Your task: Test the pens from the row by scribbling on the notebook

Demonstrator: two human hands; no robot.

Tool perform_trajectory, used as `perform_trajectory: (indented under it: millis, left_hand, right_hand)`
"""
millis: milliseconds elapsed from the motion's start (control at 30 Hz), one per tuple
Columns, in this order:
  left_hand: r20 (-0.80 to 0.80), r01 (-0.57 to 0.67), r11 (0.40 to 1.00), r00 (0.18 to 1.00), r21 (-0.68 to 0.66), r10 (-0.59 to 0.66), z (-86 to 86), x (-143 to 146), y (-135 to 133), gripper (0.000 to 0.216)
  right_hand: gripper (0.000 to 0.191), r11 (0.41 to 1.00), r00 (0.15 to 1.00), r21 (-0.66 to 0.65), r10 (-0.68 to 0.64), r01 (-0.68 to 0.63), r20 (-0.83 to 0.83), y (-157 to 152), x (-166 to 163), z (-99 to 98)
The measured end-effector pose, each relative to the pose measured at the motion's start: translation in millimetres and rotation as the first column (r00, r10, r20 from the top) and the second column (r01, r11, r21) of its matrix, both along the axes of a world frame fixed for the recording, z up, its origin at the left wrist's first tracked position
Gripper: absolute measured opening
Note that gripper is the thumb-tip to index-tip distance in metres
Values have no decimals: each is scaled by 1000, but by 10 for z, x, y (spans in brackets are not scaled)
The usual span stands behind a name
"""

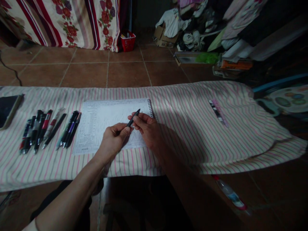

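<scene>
A black pen [130, 122] is held between both hands above a spiral-bound notebook [108, 110] with a printed, scribbled-on page. My left hand [115, 137] pinches the pen's lower part between thumb and fingers. At the upper end of the pen, my right hand [148, 126] is closed on it with thumb and fingertips. To the left of the notebook lie several pens in a loose row, among them a purple-and-black pen [71, 129] and a dark slim pen [55, 131].
A striped cloth [187, 128] covers the long table. Two slim pens, one pink [220, 112] and one black-and-white [216, 110], lie on the right. At the left edge is a dark phone or tablet [8, 110]. A plastic bottle [229, 193] lies on the floor.
</scene>
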State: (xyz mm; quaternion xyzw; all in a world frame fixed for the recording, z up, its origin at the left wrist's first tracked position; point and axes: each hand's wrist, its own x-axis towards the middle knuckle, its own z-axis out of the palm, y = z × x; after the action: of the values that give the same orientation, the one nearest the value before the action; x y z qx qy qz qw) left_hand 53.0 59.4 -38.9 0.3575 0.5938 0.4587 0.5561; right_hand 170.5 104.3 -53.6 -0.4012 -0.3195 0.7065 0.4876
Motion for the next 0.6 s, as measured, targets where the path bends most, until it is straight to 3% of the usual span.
perform_trajectory:
  millis: [267,600]
  left_hand:
    - [223,16,992,975,-124,12,47,-47,35,28]
    - [183,6,997,983,-81,9,10,-41,7,30]
  right_hand:
    - [25,995,995,-26,96,-97,-14,27,61,6]
    - [19,999,1000,38,24,-23,-17,18,2,-36]
